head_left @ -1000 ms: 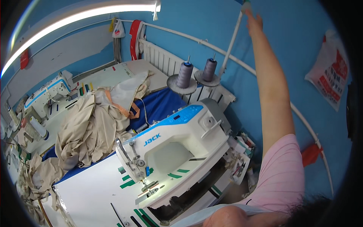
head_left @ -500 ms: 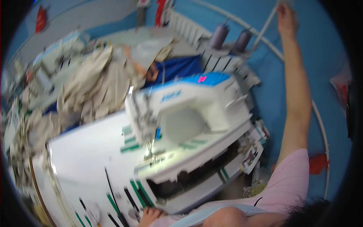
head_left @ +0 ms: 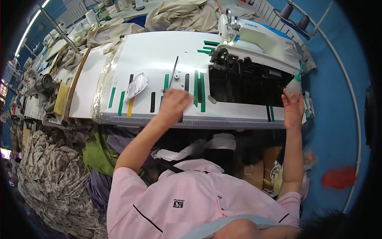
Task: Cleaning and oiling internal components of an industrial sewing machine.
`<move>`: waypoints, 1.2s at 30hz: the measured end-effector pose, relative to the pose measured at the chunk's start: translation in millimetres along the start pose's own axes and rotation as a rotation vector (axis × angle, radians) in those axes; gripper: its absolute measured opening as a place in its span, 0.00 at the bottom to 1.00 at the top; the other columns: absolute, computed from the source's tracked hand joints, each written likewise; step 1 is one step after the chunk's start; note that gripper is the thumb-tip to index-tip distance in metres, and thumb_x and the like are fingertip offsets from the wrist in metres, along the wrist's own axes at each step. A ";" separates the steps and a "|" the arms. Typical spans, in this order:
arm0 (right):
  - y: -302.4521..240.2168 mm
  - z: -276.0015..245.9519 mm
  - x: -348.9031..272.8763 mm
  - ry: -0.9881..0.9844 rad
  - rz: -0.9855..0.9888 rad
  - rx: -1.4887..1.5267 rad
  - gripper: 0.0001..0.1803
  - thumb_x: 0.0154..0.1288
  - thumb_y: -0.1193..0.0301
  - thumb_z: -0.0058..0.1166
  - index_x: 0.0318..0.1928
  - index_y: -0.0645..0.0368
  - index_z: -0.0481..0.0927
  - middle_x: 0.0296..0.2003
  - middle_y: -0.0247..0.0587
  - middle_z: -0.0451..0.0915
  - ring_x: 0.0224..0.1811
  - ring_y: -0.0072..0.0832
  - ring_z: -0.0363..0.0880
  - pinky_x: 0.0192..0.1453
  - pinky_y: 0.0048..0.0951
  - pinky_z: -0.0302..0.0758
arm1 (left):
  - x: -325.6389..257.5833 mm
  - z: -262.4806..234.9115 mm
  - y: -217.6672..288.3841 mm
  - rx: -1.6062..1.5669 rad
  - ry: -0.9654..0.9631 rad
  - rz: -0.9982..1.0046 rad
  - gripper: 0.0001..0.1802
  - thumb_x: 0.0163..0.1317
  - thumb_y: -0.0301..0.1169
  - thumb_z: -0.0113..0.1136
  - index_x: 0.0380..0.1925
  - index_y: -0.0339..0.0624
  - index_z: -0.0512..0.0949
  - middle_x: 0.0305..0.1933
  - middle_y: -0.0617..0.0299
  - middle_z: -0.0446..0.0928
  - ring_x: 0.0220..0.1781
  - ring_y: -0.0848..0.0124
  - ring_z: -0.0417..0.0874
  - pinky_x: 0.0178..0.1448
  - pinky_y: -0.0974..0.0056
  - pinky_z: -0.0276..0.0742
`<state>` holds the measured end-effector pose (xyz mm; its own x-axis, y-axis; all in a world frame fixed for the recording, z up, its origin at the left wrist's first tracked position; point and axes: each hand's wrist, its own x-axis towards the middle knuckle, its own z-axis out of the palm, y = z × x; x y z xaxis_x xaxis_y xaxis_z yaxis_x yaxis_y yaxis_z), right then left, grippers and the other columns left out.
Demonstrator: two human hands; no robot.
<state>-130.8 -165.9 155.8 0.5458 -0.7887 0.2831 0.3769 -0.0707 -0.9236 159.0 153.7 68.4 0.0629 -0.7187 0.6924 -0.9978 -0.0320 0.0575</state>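
My right hand grips a small translucent squeeze bottle with a thin green nozzle pointing up, at the right end of the sewing table. Beside it, a white and blue sewing machine leans back, with its dark underside mechanism showing above the black opening in the tabletop. My left hand hovers over or rests on the white tabletop, slightly blurred, its fingers mostly hidden. A thin metal rod lies just beyond that hand; whether the fingers touch it I cannot tell.
Green and black tape strips and a crumpled white piece are on the tabletop. Beige cloth heaps behind. Patterned fabric piles up at the left. Thread cones stand at the back right by a blue wall.
My right hand has come down from high by the wall to the table with the bottle. The machine has tipped back, exposing its underside. The view has turned, showing more tabletop.
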 end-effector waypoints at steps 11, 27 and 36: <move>39.3 79.0 -73.5 -0.132 0.019 -0.389 0.32 0.61 0.72 0.64 0.63 0.62 0.67 0.54 0.39 0.75 0.56 0.25 0.74 0.61 0.28 0.72 | -33.0 11.1 -69.7 0.339 -0.223 -0.742 0.07 0.57 0.19 0.54 0.36 0.35 0.77 0.39 0.53 0.77 0.44 0.59 0.82 0.42 0.60 0.83; 35.6 167.5 -13.5 -0.235 -0.927 -1.667 0.27 0.52 0.74 0.67 0.53 0.58 0.73 0.49 0.44 0.73 0.48 0.44 0.72 0.51 0.40 0.75 | -62.6 7.0 -19.7 0.148 0.285 -0.637 0.19 0.57 0.22 0.60 0.50 0.39 0.77 0.54 0.54 0.75 0.58 0.56 0.73 0.57 0.56 0.72; 51.6 192.4 8.0 -0.293 -0.919 -1.847 0.28 0.51 0.72 0.69 0.54 0.55 0.75 0.48 0.42 0.73 0.48 0.42 0.73 0.49 0.39 0.76 | -82.8 7.0 -31.5 -0.118 0.429 -0.756 0.18 0.60 0.21 0.61 0.52 0.36 0.76 0.52 0.53 0.74 0.57 0.54 0.73 0.57 0.55 0.72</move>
<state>37.0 -58.4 160.1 0.8245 -0.0917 0.5584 -0.3714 -0.8322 0.4117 185.1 209.4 4.2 0.7321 -0.2099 0.6481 -0.6788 -0.3051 0.6680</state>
